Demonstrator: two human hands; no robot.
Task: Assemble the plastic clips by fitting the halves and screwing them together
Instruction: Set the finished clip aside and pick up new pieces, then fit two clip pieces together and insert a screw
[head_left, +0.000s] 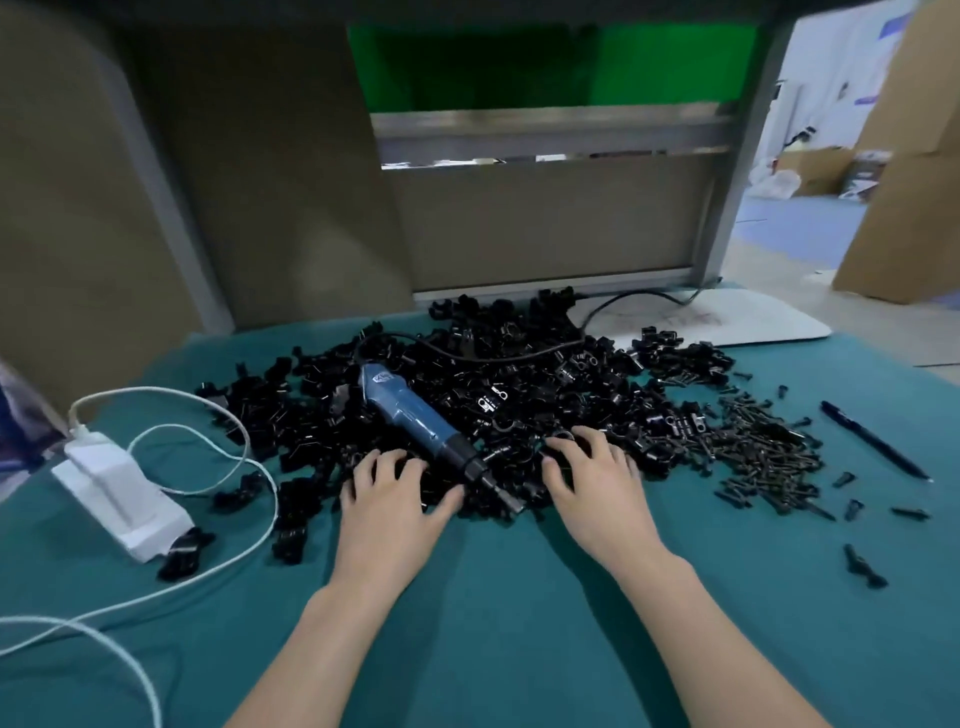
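A big heap of black plastic clip halves (519, 384) covers the middle of the teal table (493, 597). A blue electric screwdriver (415, 421) lies on the heap, its black tip pointing toward me between my hands. My left hand (392, 499) rests palm down on the near edge of the heap, left of the screwdriver tip, fingers spread. My right hand (592, 478) lies on the heap to the right of the tip, its fingers bent into the clips; whether they pinch a piece is hidden. A pile of dark screws (763, 452) lies right of the heap.
A white power adapter (122, 499) with white cables (208, 566) sits at the left. A black pen (872, 439) lies at the far right, with a few stray clips (860, 564) near it. A white board (717, 317) and a grey frame (550, 223) stand behind the heap.
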